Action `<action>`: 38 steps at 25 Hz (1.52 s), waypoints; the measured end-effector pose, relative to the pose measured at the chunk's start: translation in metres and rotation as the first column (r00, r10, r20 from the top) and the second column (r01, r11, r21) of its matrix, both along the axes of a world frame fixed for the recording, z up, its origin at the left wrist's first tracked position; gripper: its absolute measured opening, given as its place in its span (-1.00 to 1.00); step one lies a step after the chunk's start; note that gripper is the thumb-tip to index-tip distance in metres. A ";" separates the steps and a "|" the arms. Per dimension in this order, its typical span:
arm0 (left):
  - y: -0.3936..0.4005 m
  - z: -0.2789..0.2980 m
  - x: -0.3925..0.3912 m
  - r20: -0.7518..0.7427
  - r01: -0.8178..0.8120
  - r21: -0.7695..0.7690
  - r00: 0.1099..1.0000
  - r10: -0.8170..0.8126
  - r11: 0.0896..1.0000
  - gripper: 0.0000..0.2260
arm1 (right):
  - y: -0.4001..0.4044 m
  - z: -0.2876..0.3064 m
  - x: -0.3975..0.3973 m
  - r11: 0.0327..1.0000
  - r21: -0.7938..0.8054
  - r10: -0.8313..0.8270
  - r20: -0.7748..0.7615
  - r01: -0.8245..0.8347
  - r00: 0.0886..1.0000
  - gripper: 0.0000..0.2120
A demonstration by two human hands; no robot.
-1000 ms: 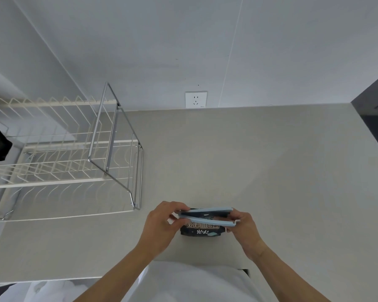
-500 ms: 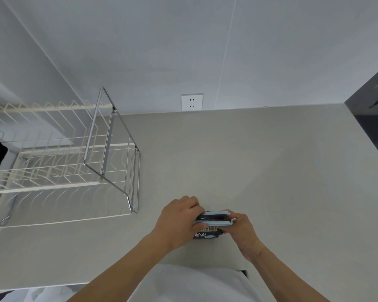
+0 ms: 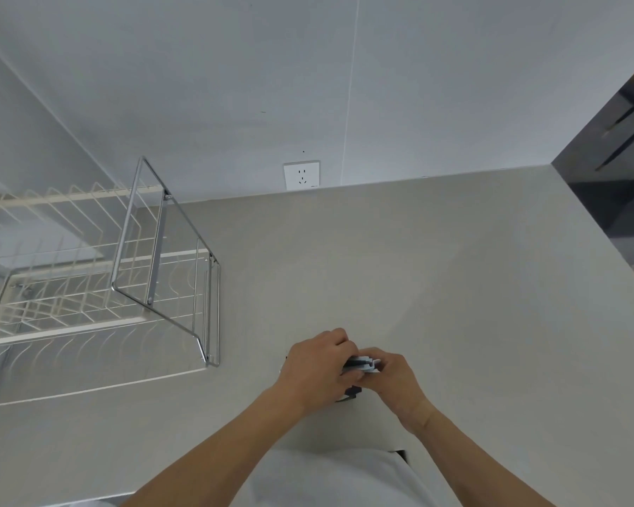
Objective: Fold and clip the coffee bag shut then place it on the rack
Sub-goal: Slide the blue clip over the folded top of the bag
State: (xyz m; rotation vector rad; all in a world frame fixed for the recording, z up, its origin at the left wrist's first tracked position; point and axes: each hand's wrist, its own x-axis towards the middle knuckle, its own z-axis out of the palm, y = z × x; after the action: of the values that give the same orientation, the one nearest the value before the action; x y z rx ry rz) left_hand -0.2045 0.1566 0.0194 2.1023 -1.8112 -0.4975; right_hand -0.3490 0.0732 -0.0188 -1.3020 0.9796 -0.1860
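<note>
A dark coffee bag (image 3: 353, 391) stands near the counter's front edge, almost wholly hidden under my hands; only a dark corner shows. A light blue sealing clip (image 3: 366, 364) lies along its top. My left hand (image 3: 317, 371) covers the clip's left part and the bag, fingers curled over them. My right hand (image 3: 396, 378) pinches the clip's right end. The wire rack (image 3: 132, 272), cream wires with a chrome frame, stands at the left of the counter, apart from my hands.
The grey counter (image 3: 436, 287) stretches to the wall, where a white socket (image 3: 301, 175) sits. A dark cabinet (image 3: 615, 166) borders the counter's right edge. My white shirt shows at the bottom.
My left hand has slid right over the clip and bag, hiding most of both. The clip's two arms have come together. My head has turned slightly, shifting the view.
</note>
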 end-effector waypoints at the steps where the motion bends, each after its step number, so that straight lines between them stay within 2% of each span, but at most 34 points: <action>1: 0.000 0.000 0.000 0.006 0.001 -0.006 1.000 -0.001 1.000 -0.76 | -0.001 0.004 -0.004 0.999 -0.039 0.003 0.005 -0.003 1.000 -0.72; 3: 0.000 -0.001 0.000 0.012 0.002 -0.022 1.000 -0.002 1.000 -0.78 | -0.008 0.011 -0.017 0.988 -0.151 0.038 -0.004 -0.038 0.999 -0.68; 6: 0.000 -0.002 0.001 0.026 0.013 -0.044 1.000 -0.011 0.999 -0.81 | -0.016 0.018 -0.031 0.956 -0.273 0.089 -0.064 -0.103 0.994 -0.71; 12: 0.003 -0.001 0.000 0.036 0.026 -0.086 0.999 -0.023 0.996 -0.83 | -0.015 0.017 -0.020 0.898 -0.420 0.102 -0.093 -0.132 0.990 -0.76; 22: 0.004 -0.004 0.001 0.024 0.044 -0.088 0.999 -0.042 0.995 -0.86 | -0.021 0.012 -0.016 0.922 -0.372 0.098 -0.052 -0.110 0.994 -0.82; 26: 0.003 -0.003 0.005 0.026 0.032 -0.076 0.999 -0.030 0.997 -0.80 | -0.019 0.009 -0.016 0.920 -0.377 0.088 -0.067 -0.107 0.994 -0.81; 29: 0.007 0.002 0.013 -0.042 0.027 -0.068 0.999 -0.030 0.997 -0.75 | -0.019 0.008 -0.021 0.923 -0.372 0.090 -0.055 -0.104 0.994 -0.81; 32: 0.017 0.008 0.018 -0.098 -0.063 -0.134 0.994 0.050 0.989 -0.86 | -0.016 0.011 -0.020 0.922 -0.372 0.109 -0.021 -0.108 0.994 -0.76; 38: 0.015 0.010 0.004 0.024 0.016 -0.183 1.000 -0.012 0.983 -0.93 | -0.005 0.014 -0.010 0.957 -0.289 0.039 0.046 -0.024 0.998 -0.86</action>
State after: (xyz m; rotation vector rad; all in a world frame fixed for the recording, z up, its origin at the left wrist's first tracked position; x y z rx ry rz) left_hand -0.2004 0.1712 0.0296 1.9804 -1.8104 -0.2991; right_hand -0.3590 0.0680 -0.0049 -1.5707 0.9099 -0.3465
